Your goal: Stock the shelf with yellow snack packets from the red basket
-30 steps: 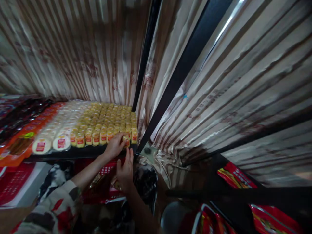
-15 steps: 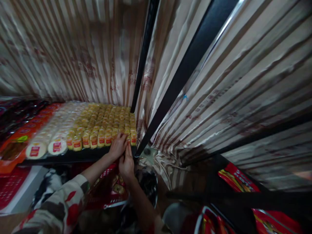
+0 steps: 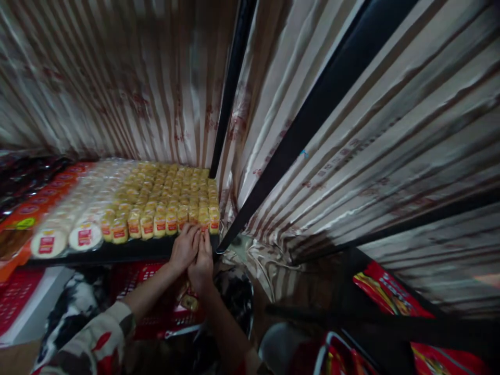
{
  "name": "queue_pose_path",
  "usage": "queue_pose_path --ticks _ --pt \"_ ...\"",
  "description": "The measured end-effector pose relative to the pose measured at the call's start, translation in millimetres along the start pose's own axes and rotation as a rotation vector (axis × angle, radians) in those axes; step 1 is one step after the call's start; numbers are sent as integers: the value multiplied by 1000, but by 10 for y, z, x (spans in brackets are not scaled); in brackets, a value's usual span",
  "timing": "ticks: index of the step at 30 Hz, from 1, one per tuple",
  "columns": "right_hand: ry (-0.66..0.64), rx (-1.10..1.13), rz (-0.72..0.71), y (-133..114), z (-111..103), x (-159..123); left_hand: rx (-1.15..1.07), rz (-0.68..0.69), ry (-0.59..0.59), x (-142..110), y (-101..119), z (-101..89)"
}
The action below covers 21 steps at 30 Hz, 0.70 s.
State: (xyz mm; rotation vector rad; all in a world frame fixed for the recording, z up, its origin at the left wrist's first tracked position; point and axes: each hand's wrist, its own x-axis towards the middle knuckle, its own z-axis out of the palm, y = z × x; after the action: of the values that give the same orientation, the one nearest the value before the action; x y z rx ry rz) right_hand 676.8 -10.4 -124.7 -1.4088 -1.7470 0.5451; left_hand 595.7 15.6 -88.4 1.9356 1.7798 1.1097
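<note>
Rows of small yellow wrapped cakes (image 3: 167, 198) with red labels fill the right end of a black shelf (image 3: 136, 249). My left hand (image 3: 184, 249) and my right hand (image 3: 201, 264) are side by side at the front row, near the right end. The fingers of both are closed together, with their tips meeting around a front wrapped cake (image 3: 204, 221). My hands partly cover that cake and the ones beside it, so the exact grip is hard to see.
White round packs (image 3: 86, 235) and an orange-edged packet (image 3: 23, 226) lie left of the cakes. Below the shelf is a red basket (image 3: 150, 312). A black post (image 3: 269, 177) slants up beside the striped curtain (image 3: 344, 156). Red bags (image 3: 385, 289) lie at right.
Both hands have drawn back slightly toward me. My left fingers have come down from the top of the cakes to their front. The view has shifted a little.
</note>
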Motion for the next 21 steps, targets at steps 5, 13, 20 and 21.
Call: queue_pose_path --ticks 5,13,20,21 --pt "-15 -35 0 -10 4 8 -15 -7 -23 -3 -52 25" --pt "-18 -62 -53 9 12 16 -16 8 -75 -17 -80 18" --pt "-12 18 -50 -4 -28 -41 -33 -9 -40 -113 -75 -32" --pt "0 26 -52 -12 -40 -55 -48 -9 -40 -131 -77 -43"
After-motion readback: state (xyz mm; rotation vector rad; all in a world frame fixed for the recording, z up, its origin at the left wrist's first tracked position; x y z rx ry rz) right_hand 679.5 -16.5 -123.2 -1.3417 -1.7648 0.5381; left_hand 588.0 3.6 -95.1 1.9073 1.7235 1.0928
